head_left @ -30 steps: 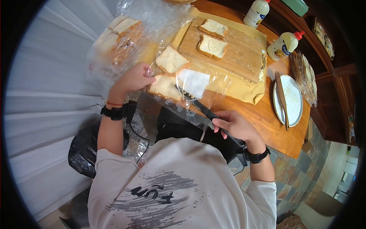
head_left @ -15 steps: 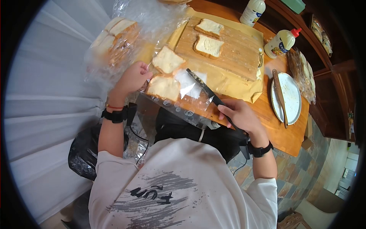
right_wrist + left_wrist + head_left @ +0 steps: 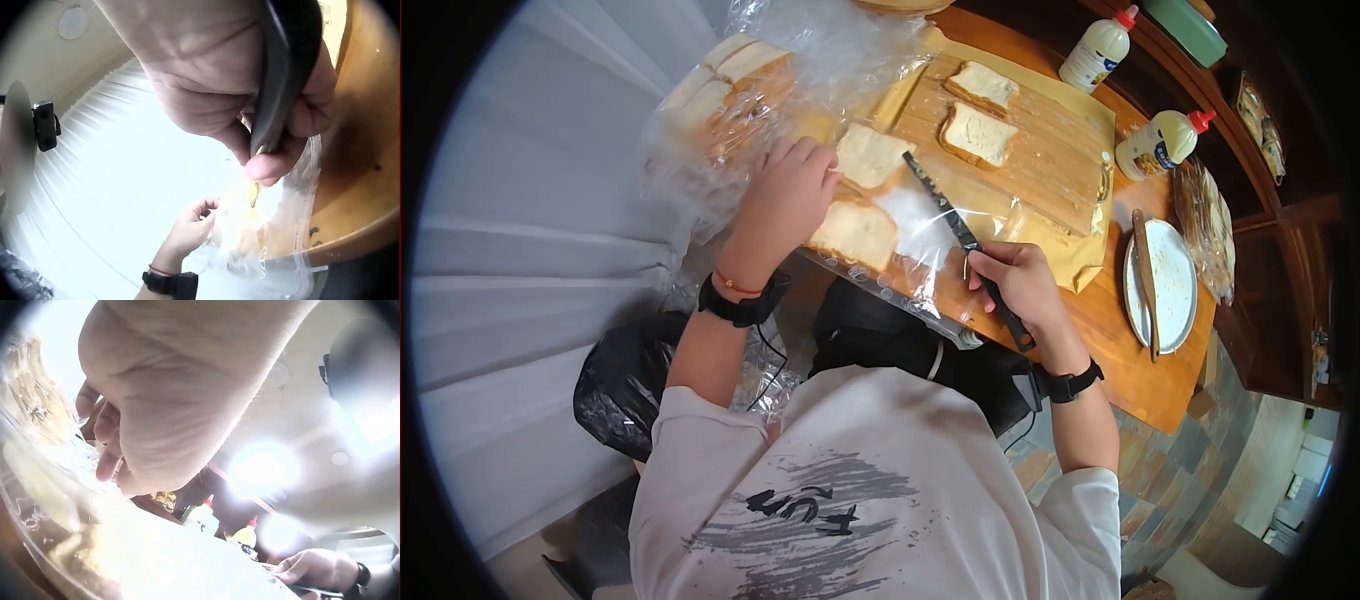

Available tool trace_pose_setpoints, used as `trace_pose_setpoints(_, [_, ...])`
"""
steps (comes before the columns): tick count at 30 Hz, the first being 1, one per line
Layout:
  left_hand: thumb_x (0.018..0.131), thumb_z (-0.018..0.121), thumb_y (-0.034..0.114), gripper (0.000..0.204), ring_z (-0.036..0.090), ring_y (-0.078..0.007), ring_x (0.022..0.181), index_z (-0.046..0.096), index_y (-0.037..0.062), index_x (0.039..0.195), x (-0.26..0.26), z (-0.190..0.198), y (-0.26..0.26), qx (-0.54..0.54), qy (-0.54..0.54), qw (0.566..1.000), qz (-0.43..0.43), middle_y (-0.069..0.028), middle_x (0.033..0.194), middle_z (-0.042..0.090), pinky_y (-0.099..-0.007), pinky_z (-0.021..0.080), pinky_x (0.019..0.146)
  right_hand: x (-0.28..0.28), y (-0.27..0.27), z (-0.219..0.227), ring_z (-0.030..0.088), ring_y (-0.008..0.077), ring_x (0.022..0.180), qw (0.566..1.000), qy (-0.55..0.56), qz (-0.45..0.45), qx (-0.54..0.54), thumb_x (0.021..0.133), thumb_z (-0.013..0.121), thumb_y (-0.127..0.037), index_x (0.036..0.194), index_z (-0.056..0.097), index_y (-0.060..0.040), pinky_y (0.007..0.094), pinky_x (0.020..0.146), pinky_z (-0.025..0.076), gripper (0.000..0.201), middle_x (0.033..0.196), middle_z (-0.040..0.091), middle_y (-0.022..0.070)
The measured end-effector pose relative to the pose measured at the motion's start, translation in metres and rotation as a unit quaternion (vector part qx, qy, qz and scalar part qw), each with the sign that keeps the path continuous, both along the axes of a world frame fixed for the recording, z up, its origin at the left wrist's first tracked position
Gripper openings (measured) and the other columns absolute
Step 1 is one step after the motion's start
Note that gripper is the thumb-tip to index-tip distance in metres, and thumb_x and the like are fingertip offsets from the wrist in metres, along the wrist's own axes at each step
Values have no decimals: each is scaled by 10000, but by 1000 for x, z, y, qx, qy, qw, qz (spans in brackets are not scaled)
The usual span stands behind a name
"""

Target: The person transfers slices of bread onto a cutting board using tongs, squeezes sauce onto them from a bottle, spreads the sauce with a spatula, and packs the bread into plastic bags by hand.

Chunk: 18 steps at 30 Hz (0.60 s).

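Pinching black spreader (image 3: pixel 940 207) in right hand (image 3: pixel 1022 278) over near edge of desk (image 3: pixel 1112 352); placing left hand (image 3: pixel 790 192) at bread slices (image 3: pixel 858 238), unable to tell grip; apparently spreading; next calling for steadying slices.

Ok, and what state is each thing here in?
Left hand: bent beside the near slices, hold unclear.
Right hand: grips the knife.
Knife: blade smeared.
Near slices: lying flat.
Board slices: flat on the board.
Bottles: upright, red caps on.
Plate: specked with crumbs.
Spatula: lying across the plate.
Loaf: sliced, in clear plastic.
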<state>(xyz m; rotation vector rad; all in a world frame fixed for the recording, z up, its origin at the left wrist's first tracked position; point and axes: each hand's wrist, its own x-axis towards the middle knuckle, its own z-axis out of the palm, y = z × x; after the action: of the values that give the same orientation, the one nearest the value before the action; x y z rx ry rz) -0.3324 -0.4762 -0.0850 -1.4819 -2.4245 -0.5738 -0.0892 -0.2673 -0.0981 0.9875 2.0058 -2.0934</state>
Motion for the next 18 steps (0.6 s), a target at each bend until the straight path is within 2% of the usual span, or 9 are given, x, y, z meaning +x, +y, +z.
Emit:
trace_pose_setpoints(2, [908, 713, 151, 123, 587, -327, 1064, 663, 78, 993, 5, 1, 3, -19, 3, 1000, -12, -89, 1031, 654, -440, 471, 938, 0, 0, 3, 550, 87, 537, 1000, 27, -15, 2, 997, 645, -126, 813, 709, 34, 248, 506, 442, 252, 719, 650, 36])
trace_pose_setpoints(9, [915, 706, 144, 117, 592, -323, 1041, 647, 74, 987, 12, -1, 14, -16, -33, 999, -33, -87, 1011, 645, -425, 474, 905, 0, 8, 7, 554, 88, 565, 1000, 6, -3, 27, 1011, 647, -167, 884, 714, 41, 251, 539, 456, 253, 743, 659, 38])
trace_pose_setpoints(11, [919, 700, 141, 105, 599, -335, 1018, 644, 65, 966, 15, 2, 16, 0, -68, 997, -41, -98, 1000, 649, -429, 479, 891, 8, 12, 20, 563, 91, 585, 997, -29, 37, 56, 1019, 645, -190, 936, 712, 46, 255, 555, 465, 259, 759, 663, 34])
trace_pose_setpoints(15, [930, 694, 157, 119, 614, -342, 962, 648, 48, 948, 31, 12, 22, 21, -90, 994, -63, -122, 962, 656, -441, 490, 857, 47, 24, 30, 566, 91, 592, 994, -36, 34, 97, 1022, 643, -197, 977, 713, 49, 257, 566, 469, 260, 765, 662, 30])
trace_pose_setpoints(17, [938, 708, 210, 183, 634, -348, 938, 653, 35, 943, 48, 17, 30, -29, -161, 984, -65, -143, 927, 662, -432, 504, 816, 75, 31, 37, 564, 90, 586, 993, -60, 30, 100, 1024, 642, -196, 999, 716, 46, 258, 559, 464, 255, 768, 662, 27])
trace_pose_setpoints(18, [938, 708, 210, 183, 634, -348, 938, 653, 35, 943, 60, 21, 33, -28, -162, 984, -69, -143, 927, 662, -432, 504, 816, 90, 34, 37, 563, 87, 582, 993, -64, 20, 95, 1026, 640, -189, 1003, 707, 48, 259, 550, 456, 247, 760, 655, 21])
